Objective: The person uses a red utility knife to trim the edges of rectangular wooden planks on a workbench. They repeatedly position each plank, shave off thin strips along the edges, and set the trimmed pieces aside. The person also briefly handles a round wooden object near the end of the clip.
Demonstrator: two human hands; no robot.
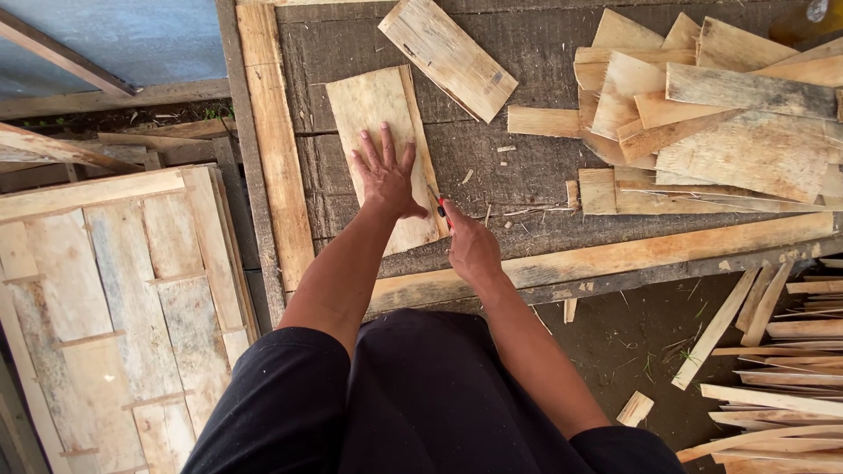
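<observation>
Weathered grey planks form the workbench (527, 167), edged by pale battens. Heap of thin wood offcuts (720, 114) lies at its right end; an assembled slat panel (123, 298) sits off the left side. Thin pale board (386, 149) lies flat mid-bench. Left hand (386, 175) presses on it, fingers spread. Right hand (470, 246) is closed around a red-tipped pencil (442, 209), tip at board's right edge.
</observation>
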